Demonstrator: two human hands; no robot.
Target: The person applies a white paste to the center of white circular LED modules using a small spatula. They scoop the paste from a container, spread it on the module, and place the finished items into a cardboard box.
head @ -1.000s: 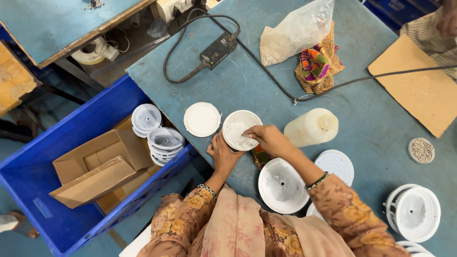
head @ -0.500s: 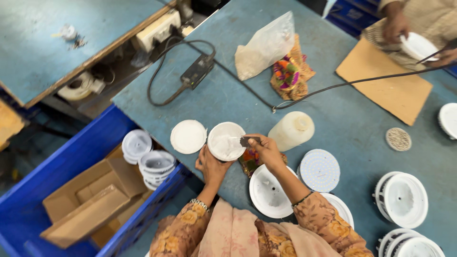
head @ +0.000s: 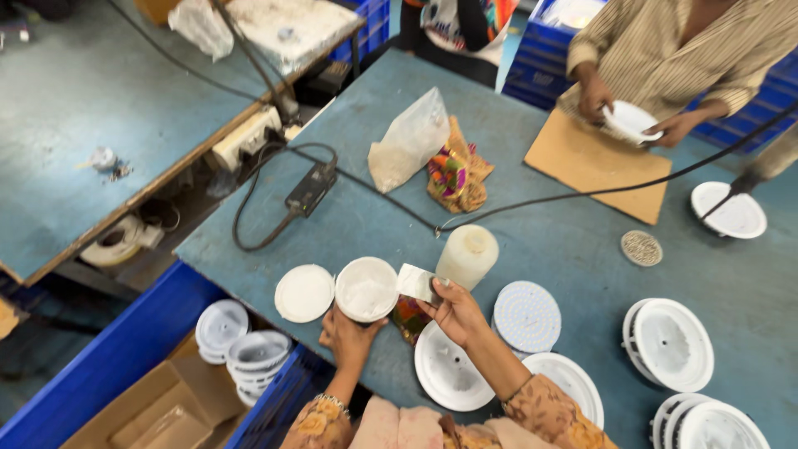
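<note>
Left grip: left hand (head: 349, 337) closed around the white round tub (head: 366, 288), held over the table edge (head: 249, 249).
Right grip: right hand (head: 455, 309) pinches a small white card (head: 415, 283) beside the tub.
Tip: keep the tub level, I think.

- The table (head: 565, 249) is dull teal-blue.
- The cup (head: 366, 288) in the left hand (head: 347, 337) is white, with white paste inside.
- The right hand (head: 455, 309) holds a small white card (head: 416, 283).
- The lid (head: 304, 293) and the housings (head: 669, 344) are white.
- The disc (head: 527, 316) is white, dotted with tiny yellow squares.
- The bottle (head: 467, 256) is cream.
- The crate (head: 116, 357) is bright blue; the box (head: 158, 411) in it is brown.
- The sleeves (head: 544, 407) are orange-brown with a floral print.
- The cloth (head: 453, 179) is multicoloured.
- The co-worker's shirt (head: 673, 50) is beige with fine stripes.
- The board (head: 594, 162) is tan.
</note>
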